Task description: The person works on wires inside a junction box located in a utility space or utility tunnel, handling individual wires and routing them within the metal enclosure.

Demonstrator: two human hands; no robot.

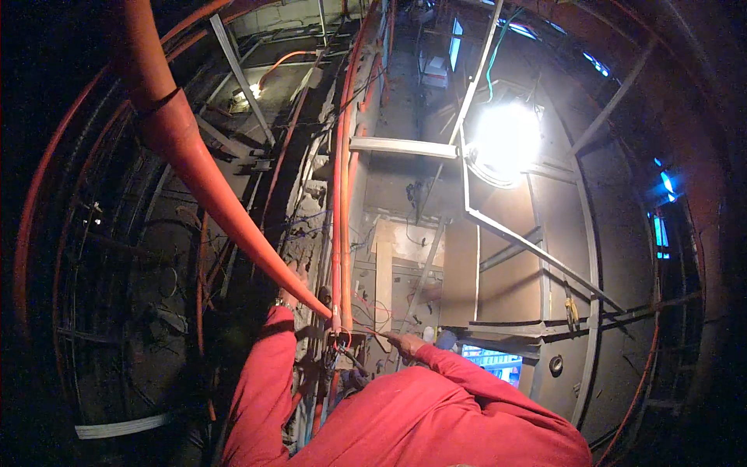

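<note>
Orange conduit (204, 180) — long, curving down from upper left to a wall junction. Left hand (290, 289) clamped on its lower stretch; right hand (405, 342) at thin wires (372, 321) beside — grip cannot be told. Work lamp (504, 140) glares above.

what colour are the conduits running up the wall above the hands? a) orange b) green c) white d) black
a, the conduits that rise along the wall above the left hand and right hand are plainly orange, as is the big pipe that curves in from the upper left.
</note>
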